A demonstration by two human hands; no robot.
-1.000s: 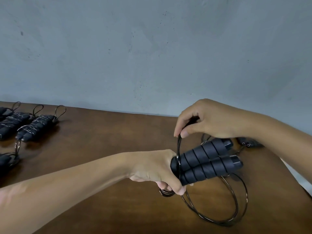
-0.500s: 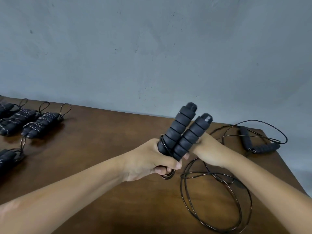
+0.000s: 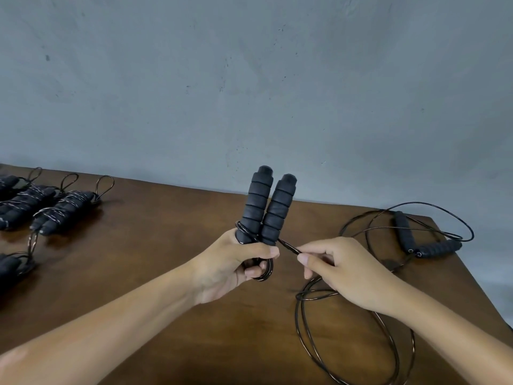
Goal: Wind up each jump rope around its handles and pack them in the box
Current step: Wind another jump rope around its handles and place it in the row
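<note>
Fingers of the left hand (image 3: 222, 262) are clasping the paired handles (image 3: 263, 209) upright above the table, while the right hand (image 3: 341, 270) is pinching the rope (image 3: 288, 247) just right of their base, ready for circling

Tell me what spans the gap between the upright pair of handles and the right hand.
In the head view, a short taut stretch of rope runs from the base of the handles, gripped by the left hand, to the right hand, which pinches it.

Black ribbed handles (image 3: 263, 207), brown table (image 3: 166, 245), grey wall (image 3: 249, 79).
</note>
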